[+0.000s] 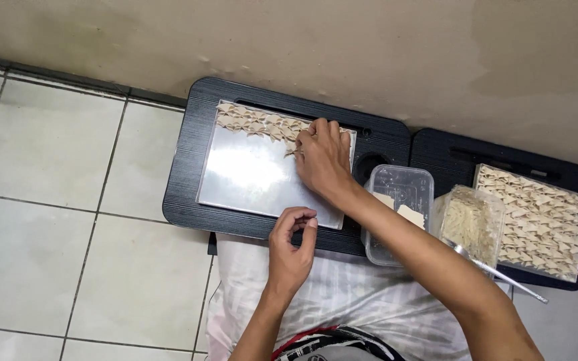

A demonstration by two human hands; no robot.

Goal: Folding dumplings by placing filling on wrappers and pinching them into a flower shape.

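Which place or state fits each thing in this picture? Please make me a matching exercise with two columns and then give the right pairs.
Things:
1. shiny metal tray
2. clear plastic box with a spoon handle
3. right hand
4. left hand

Places or states:
A. curled above the striped cloth, fingertips pinched together
B. on the left black board, one row of folded dough pieces along its far edge
C. full of pale filling, between two other containers
D. placing a folded dough piece at the end of the row

Pairs: 1-B, 2-C, 3-D, 4-A
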